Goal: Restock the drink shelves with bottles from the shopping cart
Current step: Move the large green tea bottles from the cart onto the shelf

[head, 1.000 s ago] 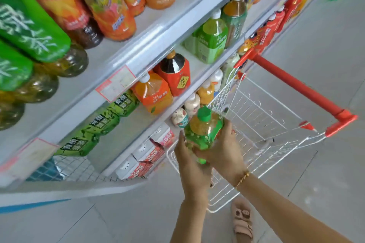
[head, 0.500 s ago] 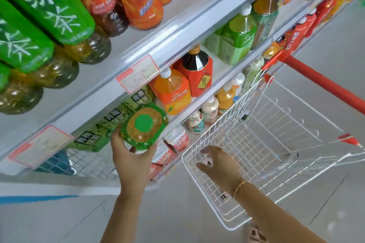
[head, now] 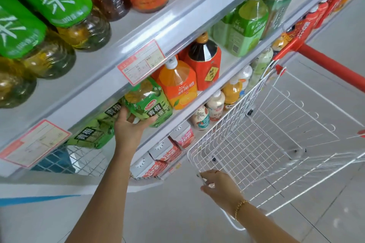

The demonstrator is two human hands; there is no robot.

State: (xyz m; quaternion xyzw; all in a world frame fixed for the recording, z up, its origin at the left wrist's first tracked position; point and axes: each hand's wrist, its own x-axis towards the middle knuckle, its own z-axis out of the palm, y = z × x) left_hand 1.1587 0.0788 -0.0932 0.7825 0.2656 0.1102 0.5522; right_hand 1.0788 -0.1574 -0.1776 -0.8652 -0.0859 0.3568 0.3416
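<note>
Left hand point(head: 128, 131) grips green tea bottle point(head: 150, 104), perhaps half-shelved; may topple orange bottle point(head: 177, 85) at two o'clock. Right hand point(head: 219, 187) holds cart rim point(head: 189, 154).

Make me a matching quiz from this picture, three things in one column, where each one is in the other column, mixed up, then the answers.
Things:
1. left hand
2. right hand
3. orange juice bottle

Places:
A. standing on the shelf, right of the green tea bottle
B. on the shopping cart rim
C. round the green tea bottle at the shelf

Pairs: 1-C, 2-B, 3-A
</note>
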